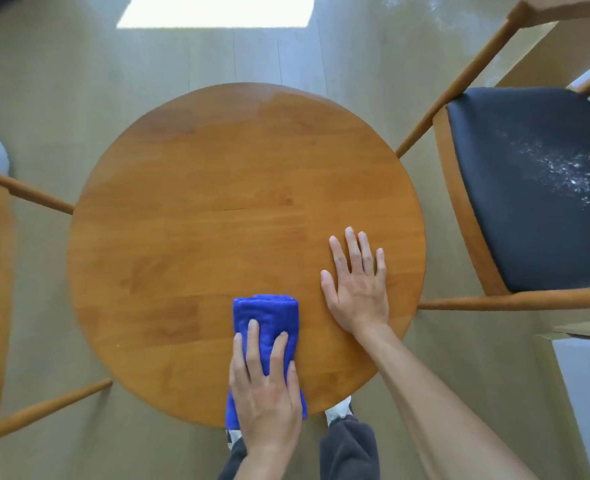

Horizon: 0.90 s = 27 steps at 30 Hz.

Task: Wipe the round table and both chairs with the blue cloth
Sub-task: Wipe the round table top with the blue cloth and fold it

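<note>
A folded blue cloth is pressed under the flat, open left hand; the right hand is laid open just beside it on the tabletop.

You've got a round wooden table on a pale plank floor. On the top, near edge: folded blue cloth, w/ your left hand pressing flat on it. Just right of the cloth, your right hand lies flat, fingers spread, on bare wood.
</note>
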{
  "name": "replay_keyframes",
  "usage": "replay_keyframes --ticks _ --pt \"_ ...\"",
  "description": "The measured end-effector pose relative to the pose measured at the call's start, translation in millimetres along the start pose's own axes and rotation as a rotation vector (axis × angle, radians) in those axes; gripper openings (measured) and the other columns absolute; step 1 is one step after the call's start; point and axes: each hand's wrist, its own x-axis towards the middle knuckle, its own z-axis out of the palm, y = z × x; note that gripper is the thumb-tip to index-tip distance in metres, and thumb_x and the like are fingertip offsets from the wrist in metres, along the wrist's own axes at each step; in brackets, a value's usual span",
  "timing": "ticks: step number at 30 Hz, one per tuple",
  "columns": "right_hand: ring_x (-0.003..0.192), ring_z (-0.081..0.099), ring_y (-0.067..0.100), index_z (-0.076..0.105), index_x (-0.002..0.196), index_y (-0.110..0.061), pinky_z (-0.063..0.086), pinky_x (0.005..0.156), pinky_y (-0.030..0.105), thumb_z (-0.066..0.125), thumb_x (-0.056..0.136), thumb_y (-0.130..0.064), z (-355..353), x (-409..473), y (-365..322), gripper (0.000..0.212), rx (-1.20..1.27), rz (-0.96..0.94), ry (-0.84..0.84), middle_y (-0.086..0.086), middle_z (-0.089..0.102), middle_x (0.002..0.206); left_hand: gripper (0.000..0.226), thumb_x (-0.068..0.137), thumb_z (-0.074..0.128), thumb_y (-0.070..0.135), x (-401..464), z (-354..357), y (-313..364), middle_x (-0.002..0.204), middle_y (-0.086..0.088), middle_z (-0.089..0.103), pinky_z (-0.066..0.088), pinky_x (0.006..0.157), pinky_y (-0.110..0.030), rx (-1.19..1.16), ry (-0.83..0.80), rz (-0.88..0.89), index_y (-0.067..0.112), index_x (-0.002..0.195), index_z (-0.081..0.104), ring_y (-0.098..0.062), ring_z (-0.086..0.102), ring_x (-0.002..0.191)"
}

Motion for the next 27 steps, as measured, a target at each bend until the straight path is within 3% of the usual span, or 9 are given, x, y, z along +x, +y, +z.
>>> replay_keyframes --ticks 4,9,13,16,19,22,27 --pt "0.146 0.023 0.029 0.035 0.149 -0.019 0.021 0.116 0.055 0.03 0.095 -0.043 -2 1 4 0.059 -0.03 -0.031 0.068 0.01 0.025 0.158 0.041 0.089 0.046 0.029 -7 27 57 0.151 -0.014 0.036 0.042 0.1 -0.051 -0.01 -0.018 -0.046 0.023 0.129 0.052 -0.036 0.034 0.138" --pt "0.139 0.038 0.034 0.049 0.141 -0.015 0.033 0.108 0.054 0.037 0.092 -0.043 -5 6 5 0.057 -0.021 -0.093 0.085 0.015 0.04 0.15 0.041 0.087 0.047 0.03 -7 35 69 0.149 -0.011 0.038 0.046 0.097 -0.051 -0.005 0.063 -0.152 0.025 0.128 0.049 -0.035 0.037 0.135" --pt "0.124 0.052 0.035 0.061 0.126 -0.014 0.039 0.096 0.049 0.048 0.089 -0.041 -16 39 53 0.047 -0.037 -0.469 0.157 0.016 0.053 0.136 0.037 0.086 0.049 0.026 -6 46 83 0.147 -0.01 0.04 0.046 0.094 -0.053 0.04 0.165 -0.27 0.025 0.123 0.05 -0.036 0.041 0.133" --pt "0.135 0.044 0.031 0.058 0.132 -0.02 0.032 0.107 0.052 0.046 0.093 -0.039 -26 65 83 0.045 -0.041 -0.709 0.12 0.012 0.048 0.144 0.035 0.087 0.048 0.024 7 53 117 0.145 -0.016 0.044 0.046 0.092 -0.054 0.018 0.257 -0.531 0.02 0.121 0.052 -0.042 0.042 0.13" --pt "0.141 0.036 0.024 0.053 0.138 -0.02 0.026 0.113 0.051 0.042 0.094 -0.035 -28 67 83 0.048 0.037 -0.659 0.081 0.007 0.042 0.15 0.036 0.087 0.049 0.023 31 59 154 0.143 -0.023 0.043 0.045 0.092 -0.055 -0.058 0.282 -0.678 0.015 0.122 0.056 -0.047 0.043 0.128" --pt "0.141 0.034 0.02 0.054 0.137 -0.014 0.024 0.115 0.047 0.036 0.094 -0.027 -28 67 82 0.048 0.153 -0.619 0.057 0.004 0.041 0.15 0.037 0.088 0.049 0.024 40 72 167 0.143 -0.021 0.044 0.046 0.095 -0.054 0.002 0.286 -0.604 0.015 0.12 0.065 -0.044 0.045 0.128" --pt "0.14 0.034 0.02 0.055 0.136 -0.011 0.023 0.115 0.046 0.035 0.094 -0.027 -31 65 81 0.049 0.168 -0.63 0.045 0.005 0.043 0.149 0.036 0.087 0.05 0.025 34 54 114 0.146 -0.013 0.044 0.045 0.098 -0.05 0.009 0.26 -0.258 0.023 0.123 0.055 -0.036 0.041 0.133"
